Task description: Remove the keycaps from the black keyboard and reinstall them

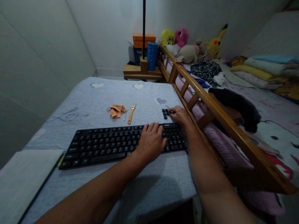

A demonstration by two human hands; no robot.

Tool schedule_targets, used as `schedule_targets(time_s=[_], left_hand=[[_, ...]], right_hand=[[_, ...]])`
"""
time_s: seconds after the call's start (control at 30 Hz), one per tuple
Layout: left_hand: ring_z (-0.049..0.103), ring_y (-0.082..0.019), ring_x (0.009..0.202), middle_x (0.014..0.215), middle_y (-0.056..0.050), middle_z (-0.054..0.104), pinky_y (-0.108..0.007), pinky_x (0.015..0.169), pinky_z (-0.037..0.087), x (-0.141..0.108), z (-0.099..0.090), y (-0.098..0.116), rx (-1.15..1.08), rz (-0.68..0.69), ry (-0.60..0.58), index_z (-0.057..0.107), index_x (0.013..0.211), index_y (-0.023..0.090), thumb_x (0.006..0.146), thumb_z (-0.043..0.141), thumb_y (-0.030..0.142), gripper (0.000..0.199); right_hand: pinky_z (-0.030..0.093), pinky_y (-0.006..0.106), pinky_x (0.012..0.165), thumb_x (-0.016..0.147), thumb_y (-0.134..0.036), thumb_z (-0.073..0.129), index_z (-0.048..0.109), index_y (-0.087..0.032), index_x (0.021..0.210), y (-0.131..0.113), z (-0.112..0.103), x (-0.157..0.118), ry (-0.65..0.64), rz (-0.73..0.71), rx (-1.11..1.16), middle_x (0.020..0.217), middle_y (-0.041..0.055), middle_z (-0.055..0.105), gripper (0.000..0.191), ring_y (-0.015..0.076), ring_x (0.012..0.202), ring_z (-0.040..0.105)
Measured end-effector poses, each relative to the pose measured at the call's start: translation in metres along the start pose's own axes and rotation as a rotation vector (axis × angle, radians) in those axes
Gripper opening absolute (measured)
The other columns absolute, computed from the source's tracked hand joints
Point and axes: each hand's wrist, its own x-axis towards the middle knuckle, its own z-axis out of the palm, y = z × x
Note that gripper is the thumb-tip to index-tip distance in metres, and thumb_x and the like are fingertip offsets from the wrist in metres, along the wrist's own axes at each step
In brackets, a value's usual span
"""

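Your left hand (150, 141) relaxed, ungripping, atop black keyboard (100, 143), frame centre; your right hand (179, 115) at loose keycaps (165, 117), right of centre, grip unclear.

Bedroom (plush toys (187, 53), folded bedding (263, 69))

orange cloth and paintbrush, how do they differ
The orange cloth is crumpled; the paintbrush is straight. The orange cloth is broad and bunched, the paintbrush long and narrow. The orange cloth is one colour, while the paintbrush has a yellow-orange handle and paler bristles. Both lie on the light-blue cover.
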Motion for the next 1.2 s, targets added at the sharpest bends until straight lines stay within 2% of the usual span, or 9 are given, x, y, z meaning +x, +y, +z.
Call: schedule_targets(time_s=[0.3,0.4,0.5,0.57,0.63,0.73,0.93,1.07,1.2], left_hand=[[0.045,-0.031,0.134,0.144,-0.015,0.053,-0.05,0.114,0.03,0.0,0.002,-0.001,0.001,0.001,0.003,0.054,0.132,0.013,0.093,0.053,0.041,0.048],[0.045,-0.031,0.134,0.143,-0.015,0.053,-0.05,0.114,0.03,0.0,0.002,0.0,-0.009,-0.005,0.003,0.054,0.132,0.014,0.093,0.053,0.041,0.048],[0.045,-0.03,0.133,0.143,-0.015,0.053,-0.05,0.114,0.03,0.0,0.001,0.0,-0.012,-0.006,0.0,0.054,0.132,0.014,0.093,0.054,0.041,0.048],[0.045,-0.03,0.133,0.142,-0.014,0.054,-0.049,0.114,0.03,0.001,0.002,0.0,-0.01,0.0,0.004,0.054,0.131,0.014,0.093,0.054,0.042,0.047],[0.046,-0.03,0.132,0.142,-0.014,0.054,-0.049,0.114,0.031,0.001,0.002,-0.001,-0.007,0.005,0.01,0.054,0.131,0.014,0.093,0.053,0.041,0.047],[0.046,-0.03,0.132,0.141,-0.013,0.055,-0.049,0.114,0.032,0.001,0.002,-0.001,-0.004,0.004,0.017,0.055,0.13,0.014,0.093,0.053,0.041,0.046],[0.047,-0.031,0.131,0.14,-0.015,0.056,-0.048,0.112,0.032,0.001,0.0,0.001,-0.004,0.001,0.006,0.055,0.13,0.013,0.092,0.055,0.039,0.046],[0.045,-0.031,0.133,0.142,-0.015,0.054,-0.049,0.114,0.031,0.001,-0.001,0.0,0.0,0.001,0.001,0.054,0.132,0.012,0.092,0.054,0.04,0.048],[0.046,-0.031,0.133,0.142,-0.015,0.054,-0.048,0.113,0.031,0.0,-0.001,-0.001,0.004,0.003,-0.006,0.055,0.132,0.012,0.093,0.053,0.04,0.048]], right_hand=[[0.043,0.028,0.077,0.075,-0.016,0.069,0.075,-0.018,0.089,-0.005,-0.006,-0.004,0.052,-0.002,0.073,0.082,0.0031,0.062,0.015,0.0175,0.079,0.057],[0.045,0.03,0.078,0.079,-0.023,0.063,0.072,-0.017,0.078,-0.011,-0.022,-0.008,0.174,0.017,0.213,0.079,0.0042,0.063,0.011,0.0186,0.079,0.058],[0.045,0.03,0.07,0.088,-0.031,0.047,0.068,-0.017,0.074,-0.024,-0.045,-0.015,0.288,0.088,0.465,0.068,0.0024,0.059,0.028,0.0173,0.069,0.056],[0.045,0.029,0.066,0.092,-0.034,0.038,0.067,-0.018,0.076,-0.037,-0.061,-0.025,0.29,0.08,0.59,0.066,0.002,0.058,0.037,0.0165,0.065,0.055],[0.045,0.03,0.07,0.093,-0.032,0.035,0.066,-0.018,0.073,-0.049,-0.074,-0.037,0.293,0.008,0.567,0.072,0.004,0.061,0.04,0.0172,0.073,0.057],[0.04,0.028,0.061,0.096,-0.036,0.031,0.065,-0.019,0.073,-0.062,-0.084,-0.06,0.185,0.032,0.533,0.063,0.0014,0.055,0.044,0.0151,0.063,0.052],[0.037,0.025,0.051,0.096,-0.047,0.041,0.062,-0.019,0.089,-0.068,-0.071,-0.109,-0.104,0.166,0.645,0.063,-0.0025,0.052,0.036,0.0125,0.054,0.048],[0.04,0.024,0.057,0.085,-0.038,0.061,0.059,-0.02,0.083,-0.07,-0.058,-0.126,0.035,0.219,0.567,0.07,-0.0023,0.055,0.018,0.0131,0.06,0.052],[0.041,0.025,0.061,0.084,-0.034,0.058,0.057,-0.021,0.076,-0.07,-0.048,-0.131,0.122,0.173,0.524,0.069,-0.0017,0.056,0.015,0.0149,0.065,0.054]])
